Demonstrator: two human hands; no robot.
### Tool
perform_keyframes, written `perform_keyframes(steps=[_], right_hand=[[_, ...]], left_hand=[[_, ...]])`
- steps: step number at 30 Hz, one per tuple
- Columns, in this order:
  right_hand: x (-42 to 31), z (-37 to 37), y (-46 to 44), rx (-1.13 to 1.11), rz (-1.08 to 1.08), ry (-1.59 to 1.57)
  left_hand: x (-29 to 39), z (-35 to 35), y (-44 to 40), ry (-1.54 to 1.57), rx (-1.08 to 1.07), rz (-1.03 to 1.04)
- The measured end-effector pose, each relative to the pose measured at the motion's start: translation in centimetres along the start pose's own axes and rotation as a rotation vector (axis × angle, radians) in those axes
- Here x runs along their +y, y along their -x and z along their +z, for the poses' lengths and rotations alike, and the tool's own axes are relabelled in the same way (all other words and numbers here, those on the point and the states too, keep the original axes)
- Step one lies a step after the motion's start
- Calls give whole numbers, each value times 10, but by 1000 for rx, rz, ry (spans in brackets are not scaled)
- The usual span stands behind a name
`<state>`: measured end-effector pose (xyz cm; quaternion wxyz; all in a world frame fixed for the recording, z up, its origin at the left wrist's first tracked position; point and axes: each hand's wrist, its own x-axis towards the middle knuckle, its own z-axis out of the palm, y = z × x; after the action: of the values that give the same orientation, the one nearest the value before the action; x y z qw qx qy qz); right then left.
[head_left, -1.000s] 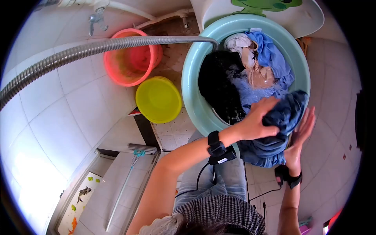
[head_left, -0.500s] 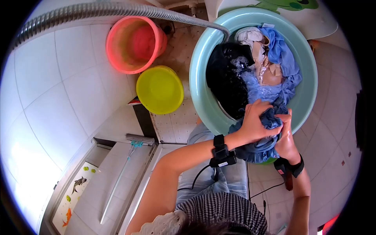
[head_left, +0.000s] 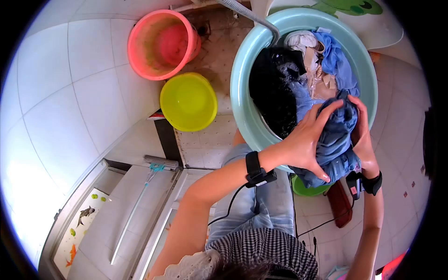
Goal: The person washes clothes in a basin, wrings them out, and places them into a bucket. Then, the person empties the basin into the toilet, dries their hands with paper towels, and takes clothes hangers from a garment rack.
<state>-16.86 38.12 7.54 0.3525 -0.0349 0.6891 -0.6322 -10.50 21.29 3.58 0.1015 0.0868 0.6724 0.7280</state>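
Note:
My left hand (head_left: 305, 142) and my right hand (head_left: 366, 147) hold a bunched dark blue garment (head_left: 338, 126) between them, over the near right rim of the large light green tub (head_left: 241, 109). The left fingers are spread across its left side; the right hand wraps its right side, partly hidden behind the cloth. Inside the tub, black cloth (head_left: 273, 93) lies in sudsy water at the left. Light blue cloth (head_left: 338, 63), a white piece (head_left: 301, 39) and a beige piece (head_left: 322, 86) lie at the right.
A grey hose (head_left: 247, 14) runs into the tub. To the left stand a pink bucket (head_left: 135, 46) and a yellow basin (head_left: 189, 102). A green basin (head_left: 308, 187) and a dark red object (head_left: 340, 205) sit below my hands. A mop (head_left: 140, 200) lies farther left.
My hands have moved slightly right and spread apart around the dark blue garment, which now stands up taller between them. The view has shifted a little, showing more of the green basin.

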Motion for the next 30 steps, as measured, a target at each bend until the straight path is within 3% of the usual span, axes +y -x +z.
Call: perform_keyframes(steps=[5,9,12,16,19,21,22,24,26,30], right_hand=[[-1,18,-9,-90,134,-98],[-3,32,-16,-147,202,-333],[-16,34,-17,-114,283,-327],[-38,41,-10,-176,219,-239],[-47,55,-5,-261,103,-181],[-59,75,-5,-232,-33,17],[-61,80,-5,-217,-156,145],[-56,80,-8,-124,-163,284],[-45,75,-9,30,-136,470],[20,23,-3,61,-42,520]], left_hand=[[-20,1,17,93,71,-61],[-28,-5,31,417,161,-170],[-31,-16,42,631,225,-170],[-19,-35,65,649,304,-130],[1,-42,102,1033,465,-335],[13,-49,134,1183,559,-381],[16,-56,153,1184,613,-366],[20,-72,196,1140,773,-326],[19,-96,243,1052,954,-276],[1,-147,343,799,1311,-194]])
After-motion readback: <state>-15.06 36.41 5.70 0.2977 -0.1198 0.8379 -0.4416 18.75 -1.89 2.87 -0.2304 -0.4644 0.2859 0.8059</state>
